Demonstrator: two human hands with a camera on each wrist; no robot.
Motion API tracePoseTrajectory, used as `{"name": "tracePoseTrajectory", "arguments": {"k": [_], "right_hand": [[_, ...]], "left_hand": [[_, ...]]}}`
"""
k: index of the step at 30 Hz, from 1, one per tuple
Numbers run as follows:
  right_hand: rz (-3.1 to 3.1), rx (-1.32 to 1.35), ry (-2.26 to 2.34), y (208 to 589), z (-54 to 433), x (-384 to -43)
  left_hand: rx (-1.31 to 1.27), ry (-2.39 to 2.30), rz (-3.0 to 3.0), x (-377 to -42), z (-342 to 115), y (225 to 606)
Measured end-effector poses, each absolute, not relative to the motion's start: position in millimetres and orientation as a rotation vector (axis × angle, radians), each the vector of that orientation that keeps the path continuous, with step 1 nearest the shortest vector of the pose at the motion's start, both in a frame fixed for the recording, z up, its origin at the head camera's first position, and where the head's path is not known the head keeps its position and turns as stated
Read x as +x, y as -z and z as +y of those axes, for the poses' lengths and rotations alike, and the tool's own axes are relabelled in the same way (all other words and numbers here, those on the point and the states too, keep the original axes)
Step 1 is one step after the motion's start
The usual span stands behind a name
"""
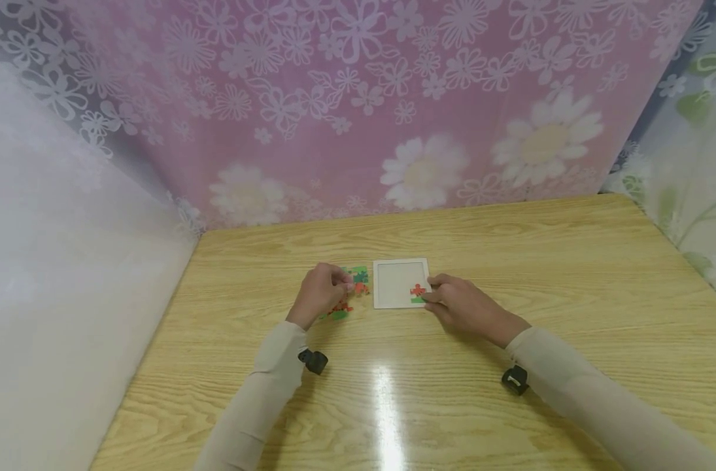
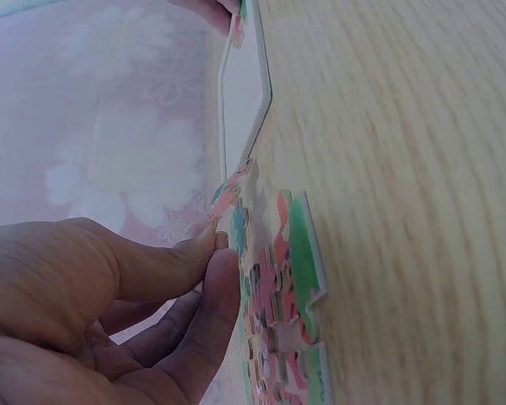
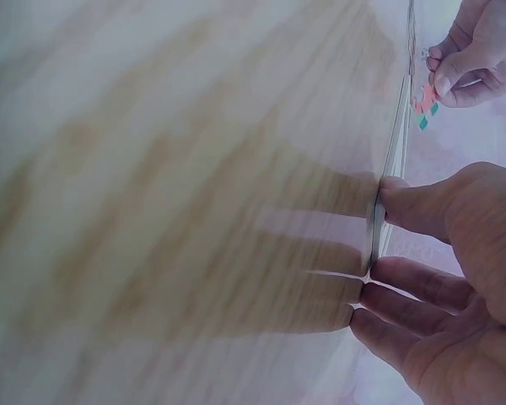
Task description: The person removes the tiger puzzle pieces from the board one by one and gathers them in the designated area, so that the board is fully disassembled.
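Note:
My left hand (image 1: 321, 291) pinches a red and green jigsaw piece (image 2: 226, 198) between thumb and fingertips. The piece is tilted up near the left side of the white square puzzle frame (image 1: 401, 261). Below and around that hand lie loose jigsaw pieces (image 1: 337, 315), partly hidden by it in the head view. My right hand (image 1: 466, 306) grips the frame at its lower right corner, thumb at the near edge and fingers along the right side. Inside that corner sits a red and green piece (image 1: 417, 292); the rest of the frame shows its pale base.
Everything lies on a wood-grain table (image 1: 263, 261). Behind it hangs a pink flowered curtain (image 1: 334, 150), with pale curtains at the left and right sides. A black wrist camera (image 1: 313, 361) sits at the left sleeve, another wrist camera (image 1: 515, 379) at the right.

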State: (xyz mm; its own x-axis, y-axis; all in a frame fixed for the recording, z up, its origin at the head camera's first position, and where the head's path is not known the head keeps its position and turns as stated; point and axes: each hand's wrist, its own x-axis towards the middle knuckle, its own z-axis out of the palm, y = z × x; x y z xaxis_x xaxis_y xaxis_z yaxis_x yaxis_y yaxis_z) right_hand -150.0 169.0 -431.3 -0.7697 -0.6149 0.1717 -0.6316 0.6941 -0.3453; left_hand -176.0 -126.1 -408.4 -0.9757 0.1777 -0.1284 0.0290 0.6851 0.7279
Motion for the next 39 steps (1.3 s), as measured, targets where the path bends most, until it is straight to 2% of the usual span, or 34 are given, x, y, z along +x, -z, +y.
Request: {"name": "tracePoseTrajectory", "arguments": {"k": [26, 39], "right_hand": [[-2.846, 1.044, -0.617, 432, 169, -150], [-2.863, 0.998, -0.684, 436, 170, -154]], "left_hand": [[0.141, -1.109, 2.787, -177, -122, 409], [0.382, -1.032, 2.732, -179, -72, 404]]}}
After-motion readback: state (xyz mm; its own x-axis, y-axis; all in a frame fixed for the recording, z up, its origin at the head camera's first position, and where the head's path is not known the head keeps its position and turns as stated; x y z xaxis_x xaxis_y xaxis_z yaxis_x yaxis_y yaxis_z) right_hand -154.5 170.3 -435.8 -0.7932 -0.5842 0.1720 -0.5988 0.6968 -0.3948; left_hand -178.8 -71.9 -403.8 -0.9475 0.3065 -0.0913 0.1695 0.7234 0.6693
